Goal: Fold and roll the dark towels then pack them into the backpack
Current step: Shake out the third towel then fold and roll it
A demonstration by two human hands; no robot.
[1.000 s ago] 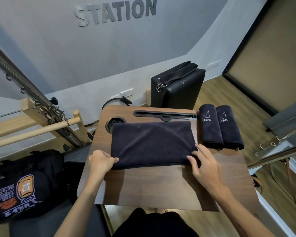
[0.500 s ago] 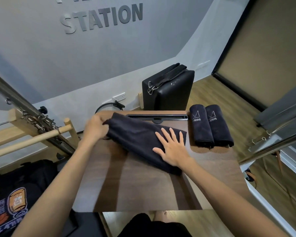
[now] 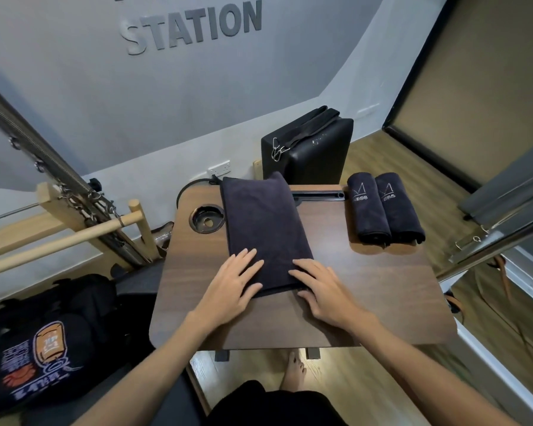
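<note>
A folded dark towel [image 3: 263, 229] lies lengthwise on the small wooden table [image 3: 366, 290], its far end hanging past the back edge. My left hand [image 3: 233, 282] rests flat on the towel's near left corner, fingers spread. My right hand [image 3: 319, 287] presses flat on the near right corner, partly on the table. Two rolled dark towels [image 3: 385, 210] with white logos lie side by side at the table's back right. A black backpack [image 3: 40, 342] with an orange print sits low at the left, beside the table.
A round cup hole [image 3: 206, 219] is sunk in the table left of the towel, and a black slot [image 3: 317, 196] runs along the back edge. A black padded case [image 3: 308, 149] stands behind. A wooden and metal frame [image 3: 74, 216] rises at the left; my bare foot [image 3: 293, 370] shows below.
The towel has been turned from lying crosswise to lying lengthwise, pointing away from me. Both hands have come to its near end and lie flat on it.
</note>
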